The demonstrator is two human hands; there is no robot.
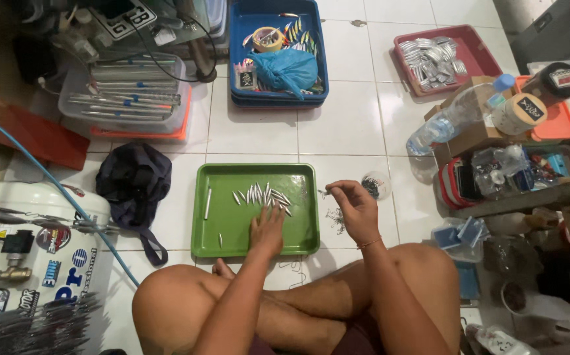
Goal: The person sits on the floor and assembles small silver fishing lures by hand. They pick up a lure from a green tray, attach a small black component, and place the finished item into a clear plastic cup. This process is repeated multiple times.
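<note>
A white tiled floor (344, 125) carries everything, and a person sits cross-legged at its near edge. To the left lies a white tank (28, 263) with a blue hose (48, 190) running across it, and beside that a dark bag (134, 181). A clear bin (124, 98) of long rods sits at the far left, a blue tray (278, 52) with a blue plastic bundle and a tape roll at the far middle, and a red tray (446, 59) of silvery pieces at the far right. A plastic bottle (459, 115) lies on a cardboard box near the right edge.

In the middle sits a green tray (255, 210). A row of small silvery lures (262, 195) lies near its far edge, a few strays toward its left side. The left hand (266, 230) rests in the tray near its right side, fingers spread loose and flat, their tips touching the near end of the row. The right hand (354, 207) hovers just off the tray's right edge, thumb and forefinger pinched on a tiny metal piece (324, 192). Just beyond it stands a small clear cup (375, 185) of dark bits, and thin wire clips (334, 220) lie scattered on the floor under the hand
</note>
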